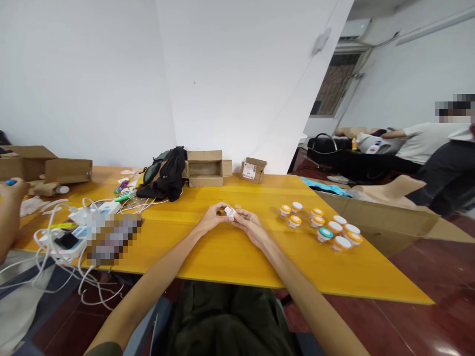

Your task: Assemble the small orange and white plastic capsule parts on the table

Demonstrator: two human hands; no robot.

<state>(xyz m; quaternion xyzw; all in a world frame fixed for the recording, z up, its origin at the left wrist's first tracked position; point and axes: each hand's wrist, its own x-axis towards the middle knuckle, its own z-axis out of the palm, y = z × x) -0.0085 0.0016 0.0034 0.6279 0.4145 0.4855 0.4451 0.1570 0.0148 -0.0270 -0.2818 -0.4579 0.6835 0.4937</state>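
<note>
Above the middle of the table, my left hand and my right hand meet at the fingertips. Between them they pinch a small white piece with dark printing; its exact kind is too small to make out. Fingers of both hands are curled, and they partly hide whatever lies behind the piece. To the right of my right hand stands a loose group of small clear jars with orange or white lids, one of them with a teal lid.
Left lie power strips with tangled white cables and a blurred-out dark slab. A black bag, an open cardboard box and a smaller box line the back. A co-worker's hand holds something blue at far left. Another person is at right.
</note>
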